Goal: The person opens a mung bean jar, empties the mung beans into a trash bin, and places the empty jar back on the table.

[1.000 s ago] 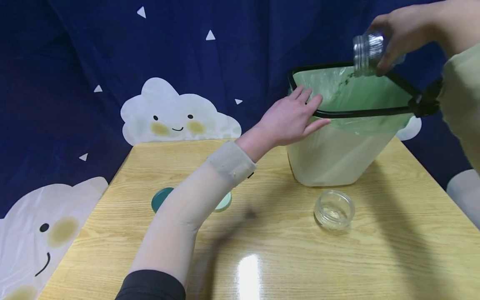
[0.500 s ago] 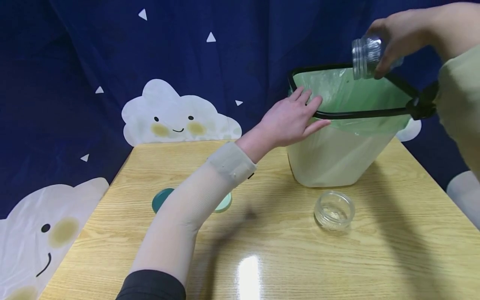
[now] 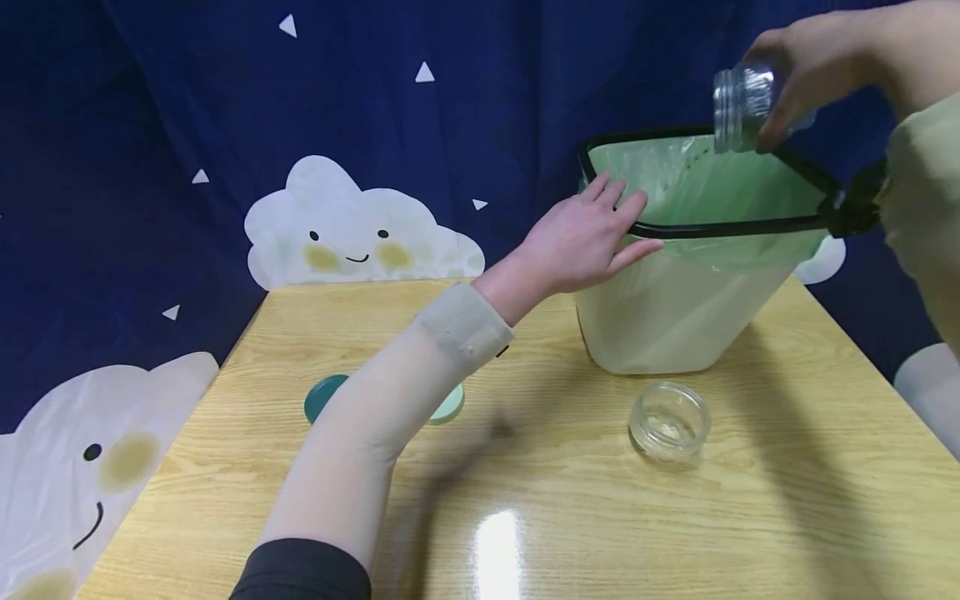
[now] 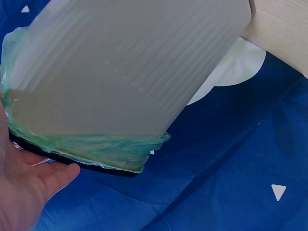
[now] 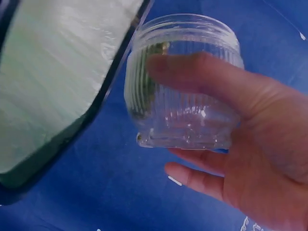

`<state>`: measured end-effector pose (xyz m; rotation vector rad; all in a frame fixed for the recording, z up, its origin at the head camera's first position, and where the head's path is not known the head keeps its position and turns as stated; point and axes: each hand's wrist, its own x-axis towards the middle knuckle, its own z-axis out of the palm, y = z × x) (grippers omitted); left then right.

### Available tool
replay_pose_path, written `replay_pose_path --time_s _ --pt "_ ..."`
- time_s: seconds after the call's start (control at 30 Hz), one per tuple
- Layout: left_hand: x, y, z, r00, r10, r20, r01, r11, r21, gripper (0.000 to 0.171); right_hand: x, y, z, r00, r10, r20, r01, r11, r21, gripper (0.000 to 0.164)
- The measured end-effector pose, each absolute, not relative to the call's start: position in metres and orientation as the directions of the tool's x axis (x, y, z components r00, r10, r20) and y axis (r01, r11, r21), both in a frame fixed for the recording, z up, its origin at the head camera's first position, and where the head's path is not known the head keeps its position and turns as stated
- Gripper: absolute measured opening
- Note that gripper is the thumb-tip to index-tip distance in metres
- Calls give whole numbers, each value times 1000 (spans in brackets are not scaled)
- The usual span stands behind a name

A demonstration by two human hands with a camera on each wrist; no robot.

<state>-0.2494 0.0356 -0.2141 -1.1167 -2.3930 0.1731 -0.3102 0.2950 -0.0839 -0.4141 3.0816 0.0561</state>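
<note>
My left hand [image 3: 577, 242] holds the near left corner of a white trash can [image 3: 652, 325], fingers over its black rim [image 3: 720, 227] and thumb along the outside. A translucent green bag [image 3: 757, 187] lines the can, its edge folded over the rim. Above the can's right side, my right hand [image 3: 825, 71] grips a clear ribbed jar [image 3: 738, 108] tipped sideways, mouth to the left over the opening. Dark green bits [image 5: 154, 79] cling inside the jar in the right wrist view. A few small dark specks show against the bag below the mouth.
A clear empty-looking round jar [image 3: 669, 421] stands on the wooden table [image 3: 570, 508] before the can. A dark teal lid [image 3: 322, 396] and a pale green lid [image 3: 448, 406] lie partly behind my left forearm. A blue curtain [image 3: 480, 100] hangs behind.
The jar dips slightly left and down, then comes back up and right. A clump of dark green bits falling from its mouth thins to a few specks. My left hand stays put.
</note>
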Motion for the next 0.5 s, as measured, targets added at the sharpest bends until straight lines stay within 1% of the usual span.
replay_pose_path --time_s 0.1,0.2,0.37,0.5 --pt "-249 36 -213 -549 749 370 691 656 -304 60 -307 292 -85 -958 -274 -86 -277 960 29 95" --pt "-249 36 -213 -555 746 368 690 660 -298 60 -308 291 -86 -956 -281 -87 -285 958 29 96" --pt "-249 37 -214 -544 751 375 692 654 -306 60 -310 290 -86 -966 -253 -54 -255 966 36 98" --pt "-249 36 -216 -533 756 380 695 647 -313 60 -306 289 -83 -966 -259 9 -258 966 22 101"
